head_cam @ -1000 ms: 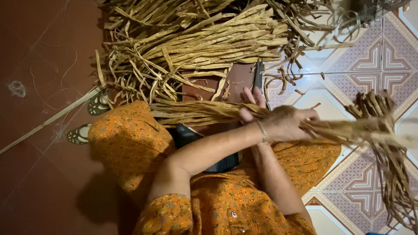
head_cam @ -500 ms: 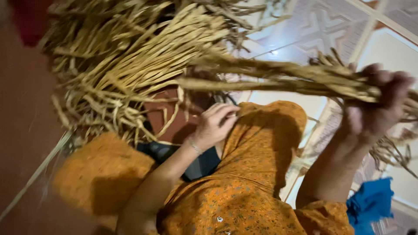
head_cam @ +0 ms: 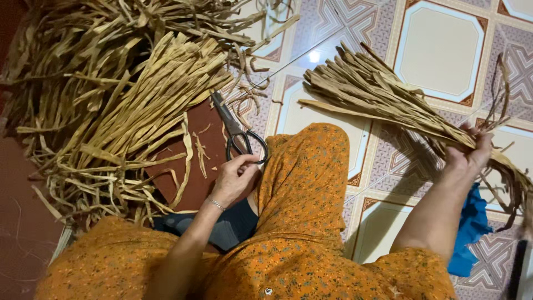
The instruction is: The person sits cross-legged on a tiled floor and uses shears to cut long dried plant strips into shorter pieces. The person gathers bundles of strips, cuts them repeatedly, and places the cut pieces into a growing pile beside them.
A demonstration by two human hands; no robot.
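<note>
Right of the lap, above the patterned tile floor (head_cam: 444, 50): bundle of dried tan strips (head_cam: 377, 97), gripped at its gathered end by the right hand (head_cam: 469, 153), fingers clenched round it. A second ago both hands held it over the lap; it has since swung out right. Left hand (head_cam: 236, 178) has let go and now rests at the black scissors (head_cam: 239, 130), fingers curled about a handle loop. Beyond: large loose strip pile (head_cam: 122, 94), brown mat (head_cam: 200, 144), blue cloth (head_cam: 472, 222).
</note>
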